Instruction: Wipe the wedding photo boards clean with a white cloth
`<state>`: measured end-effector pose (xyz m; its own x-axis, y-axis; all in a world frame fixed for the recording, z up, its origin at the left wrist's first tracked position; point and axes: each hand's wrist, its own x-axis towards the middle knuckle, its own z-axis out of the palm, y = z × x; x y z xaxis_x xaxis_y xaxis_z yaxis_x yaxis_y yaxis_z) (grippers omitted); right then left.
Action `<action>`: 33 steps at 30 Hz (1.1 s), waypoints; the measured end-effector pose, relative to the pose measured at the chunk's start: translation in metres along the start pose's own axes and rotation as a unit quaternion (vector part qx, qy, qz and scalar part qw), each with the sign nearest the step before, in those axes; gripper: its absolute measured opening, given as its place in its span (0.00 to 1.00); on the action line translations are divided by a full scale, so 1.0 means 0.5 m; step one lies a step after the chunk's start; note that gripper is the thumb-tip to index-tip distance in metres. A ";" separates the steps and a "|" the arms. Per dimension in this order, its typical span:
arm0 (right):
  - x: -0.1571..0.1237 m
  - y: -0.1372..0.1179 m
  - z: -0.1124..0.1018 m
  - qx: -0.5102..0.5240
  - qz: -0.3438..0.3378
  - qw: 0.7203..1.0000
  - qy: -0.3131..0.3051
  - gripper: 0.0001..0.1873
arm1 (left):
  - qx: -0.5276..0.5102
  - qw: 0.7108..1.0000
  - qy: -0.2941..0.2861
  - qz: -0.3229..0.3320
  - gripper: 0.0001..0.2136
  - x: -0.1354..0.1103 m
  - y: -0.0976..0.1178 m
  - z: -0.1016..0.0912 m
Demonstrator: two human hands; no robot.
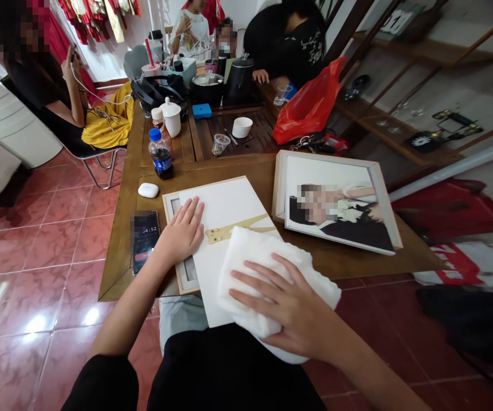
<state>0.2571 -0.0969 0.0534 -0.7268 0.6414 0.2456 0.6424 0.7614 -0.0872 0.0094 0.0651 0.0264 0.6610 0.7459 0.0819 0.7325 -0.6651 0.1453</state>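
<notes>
My left hand [182,231] lies flat with fingers spread on the left side of a white panel [225,205], which rests on a pale picture frame [180,268] at the wooden table's near edge. My right hand [283,305] presses flat, fingers apart, on a folded white cloth [257,257] lying over the panel's lower right part. A beige strip [229,231] crosses the panel between my hands.
A framed photo [336,202] lies to the right. A phone [144,240], a white earbud case [148,190] and a cola bottle [161,154] sit left. Tea things, a kettle [238,80] and a red bag [310,105] stand behind. Several people sit at the far end.
</notes>
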 end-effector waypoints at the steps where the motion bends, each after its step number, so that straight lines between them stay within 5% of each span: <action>1: -0.003 0.003 0.001 0.001 0.011 1.000 0.000 0.31 | 0.000 1.000 0.000 0.000 0.28 0.000 -0.001 0.000; 15: -0.089 0.087 -0.008 -0.015 0.140 0.989 0.039 0.25 | -0.002 1.000 -0.002 -0.001 0.28 0.000 0.000 0.003; 21: -0.065 0.091 -0.066 0.063 0.165 0.978 0.113 0.25 | 0.005 1.000 0.011 -0.005 0.27 -0.001 0.000 0.006; 25: -0.020 0.070 -0.096 0.076 0.110 0.980 0.145 0.25 | 0.012 1.000 0.006 -0.004 0.28 -0.001 0.001 0.005; 29: 0.044 0.023 -0.071 0.049 0.002 0.996 0.081 0.25 | 0.007 1.000 0.009 -0.002 0.27 -0.001 -0.001 0.004; 33: 0.094 -0.012 -0.018 0.066 -0.019 0.997 -0.043 0.26 | 0.001 1.000 0.011 0.006 0.27 -0.001 -0.004 0.004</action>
<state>0.2210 -0.0722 0.0741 -0.7717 0.6132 0.1688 0.5806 0.7875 -0.2067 0.0079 0.0660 0.0239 0.6664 0.7380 0.1056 0.7243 -0.6745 0.1431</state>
